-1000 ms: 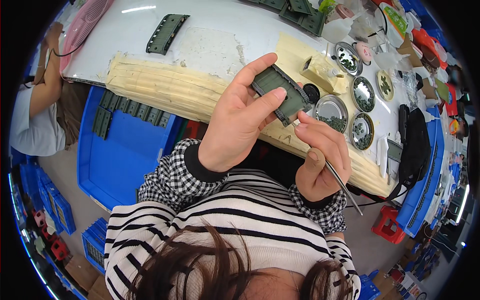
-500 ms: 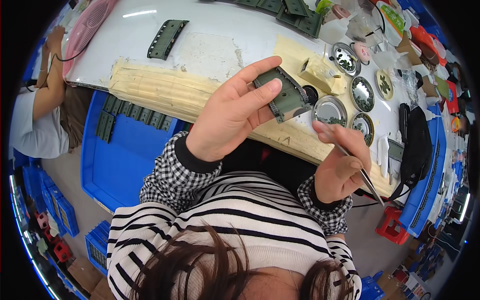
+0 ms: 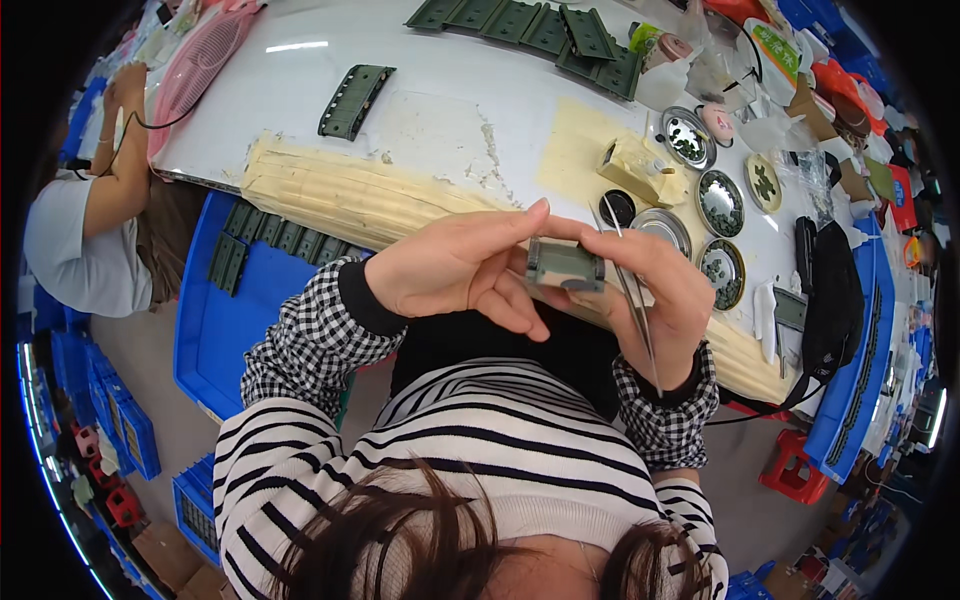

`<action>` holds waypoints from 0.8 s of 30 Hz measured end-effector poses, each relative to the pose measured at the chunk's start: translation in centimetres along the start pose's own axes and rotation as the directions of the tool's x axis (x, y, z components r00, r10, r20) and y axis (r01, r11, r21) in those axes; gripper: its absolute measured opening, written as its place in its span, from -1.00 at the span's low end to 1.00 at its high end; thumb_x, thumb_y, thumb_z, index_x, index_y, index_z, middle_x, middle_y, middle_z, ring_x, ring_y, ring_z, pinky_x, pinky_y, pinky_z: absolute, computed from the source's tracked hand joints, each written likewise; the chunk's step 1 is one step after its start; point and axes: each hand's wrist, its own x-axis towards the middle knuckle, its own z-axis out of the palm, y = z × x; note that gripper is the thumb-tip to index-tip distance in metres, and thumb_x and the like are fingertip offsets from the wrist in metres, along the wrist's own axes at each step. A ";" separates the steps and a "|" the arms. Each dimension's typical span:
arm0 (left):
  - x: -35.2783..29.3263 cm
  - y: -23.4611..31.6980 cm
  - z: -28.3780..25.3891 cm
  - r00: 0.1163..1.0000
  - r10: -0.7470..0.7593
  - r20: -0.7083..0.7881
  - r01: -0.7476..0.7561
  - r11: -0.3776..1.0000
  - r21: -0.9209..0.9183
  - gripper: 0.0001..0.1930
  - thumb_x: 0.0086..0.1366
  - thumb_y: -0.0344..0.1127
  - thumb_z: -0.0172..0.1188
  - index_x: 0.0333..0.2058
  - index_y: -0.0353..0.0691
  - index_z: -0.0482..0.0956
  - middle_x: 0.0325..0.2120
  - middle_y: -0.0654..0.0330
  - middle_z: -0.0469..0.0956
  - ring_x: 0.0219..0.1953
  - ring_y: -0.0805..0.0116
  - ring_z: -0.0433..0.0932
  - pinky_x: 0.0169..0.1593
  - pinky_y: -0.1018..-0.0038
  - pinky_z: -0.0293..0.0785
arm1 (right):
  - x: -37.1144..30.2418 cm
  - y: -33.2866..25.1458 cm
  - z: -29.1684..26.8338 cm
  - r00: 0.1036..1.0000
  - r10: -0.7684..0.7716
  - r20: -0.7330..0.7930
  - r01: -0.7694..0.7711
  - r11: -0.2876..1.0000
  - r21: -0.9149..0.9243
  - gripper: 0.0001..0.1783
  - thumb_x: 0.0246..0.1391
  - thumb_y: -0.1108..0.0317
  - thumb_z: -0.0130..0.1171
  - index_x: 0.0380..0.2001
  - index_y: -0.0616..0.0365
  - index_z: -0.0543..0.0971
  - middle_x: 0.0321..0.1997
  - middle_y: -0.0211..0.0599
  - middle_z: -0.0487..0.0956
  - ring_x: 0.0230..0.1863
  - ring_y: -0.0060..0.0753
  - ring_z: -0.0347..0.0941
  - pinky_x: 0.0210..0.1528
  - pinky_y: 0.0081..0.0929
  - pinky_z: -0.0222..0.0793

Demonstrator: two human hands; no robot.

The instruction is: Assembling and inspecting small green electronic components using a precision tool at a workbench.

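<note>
A small green moulded part with brown-and-pale camouflage patches point(image 3: 563, 266) is held up in front of me, its end face turned toward me. My left hand point(image 3: 450, 265) is closed on its left side, thumb along the top and some fingers curled below. My right hand point(image 3: 668, 285) grips metal tweezers point(image 3: 632, 292), which stand steeply across its fingers. Fingers of this hand also reach the part's right side. The far side of the part is hidden.
Round dishes of tiny green pieces point(image 3: 721, 204) stand at the right beside a cream block point(image 3: 640, 175). A similar green part point(image 3: 355, 101) lies at the far left; more are stacked at the back point(image 3: 515, 22). A blue tray point(image 3: 230, 335) is left of me. Another person point(image 3: 85, 245) sits at left.
My left hand has lowered and tipped the green part end-on toward me. My right hand has come left and up to it, and the tweezers have swung more upright.
</note>
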 end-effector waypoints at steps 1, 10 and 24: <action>0.0 -0.5 -0.3 0.998 -0.049 0.031 0.051 0.998 -0.046 -0.32 0.45 0.14 -0.37 0.19 -0.42 0.17 -0.22 -0.18 0.51 -0.34 0.11 0.67 -0.31 0.51 0.68 | 0.7 -0.5 -0.3 1.000 0.024 0.006 -0.024 0.997 0.070 -0.62 -0.25 0.51 0.41 -0.23 0.21 0.62 -0.35 -0.22 0.63 -0.33 -0.31 0.56 -0.26 -0.49 0.43; 0.6 -1.3 -0.7 0.987 -0.140 0.083 0.142 0.990 -0.021 -0.29 0.43 0.20 -0.42 0.07 -0.49 0.17 -0.37 -0.19 0.55 -0.41 0.12 0.67 -0.39 0.53 0.68 | -0.5 0.5 0.0 0.976 0.214 -0.048 -0.203 0.964 0.171 -0.73 -0.17 0.56 0.35 -0.29 0.26 0.62 -0.38 -0.24 0.62 -0.38 -0.40 0.54 -0.30 -0.56 0.42; -0.4 0.0 -1.2 0.968 0.229 0.100 -0.246 0.809 0.533 -0.07 0.17 0.08 0.25 0.31 -0.36 -0.02 -0.38 0.20 0.52 -0.34 0.43 0.56 -0.18 0.64 0.43 | -1.1 0.0 -0.8 0.989 0.147 -0.019 -0.133 0.938 0.319 -0.66 -0.17 0.49 0.40 -0.22 0.22 0.62 -0.35 -0.22 0.63 -0.36 -0.36 0.56 -0.29 -0.54 0.43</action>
